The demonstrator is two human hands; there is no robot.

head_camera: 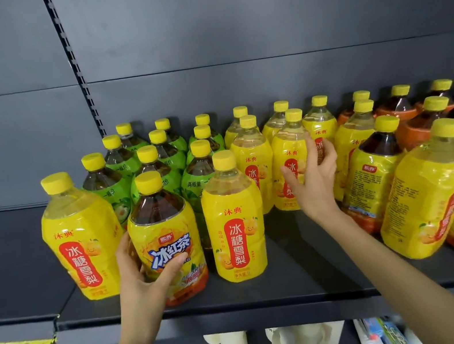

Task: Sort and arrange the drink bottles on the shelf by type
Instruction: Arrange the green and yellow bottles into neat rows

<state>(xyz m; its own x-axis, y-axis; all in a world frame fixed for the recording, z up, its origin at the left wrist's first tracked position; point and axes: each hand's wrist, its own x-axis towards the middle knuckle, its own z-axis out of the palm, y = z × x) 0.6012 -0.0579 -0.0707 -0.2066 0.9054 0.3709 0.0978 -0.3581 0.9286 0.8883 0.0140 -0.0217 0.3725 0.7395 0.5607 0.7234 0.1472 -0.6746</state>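
The left hand (pixel 136 266) is wrapping thumb and fingers firmly round the lower half of the iced tea bottle (pixel 168 242), which is standing upright at the front of the shelf (pixel 242 299). It looks to be the odd one there, and the grip suggests it is being taken out of the wrong group. Just to its left a pear drink bottle (pixel 81 246) is standing, and just to its right another pear bottle (pixel 235 225), so dark tea is sitting between two pale drinks. Further back and to the right of the iced tea bottle, the right hand (pixel 310 178) is reaching in with fingers spread wide, thumb lying on the label of a second-row pear bottle (pixel 291 166), probably steadying the row or making room. Directly behind the iced tea bottle the green bottles (pixel 158 165) are grouped together, while far to its right the orange bottles (pixel 421 125) are lining the back.
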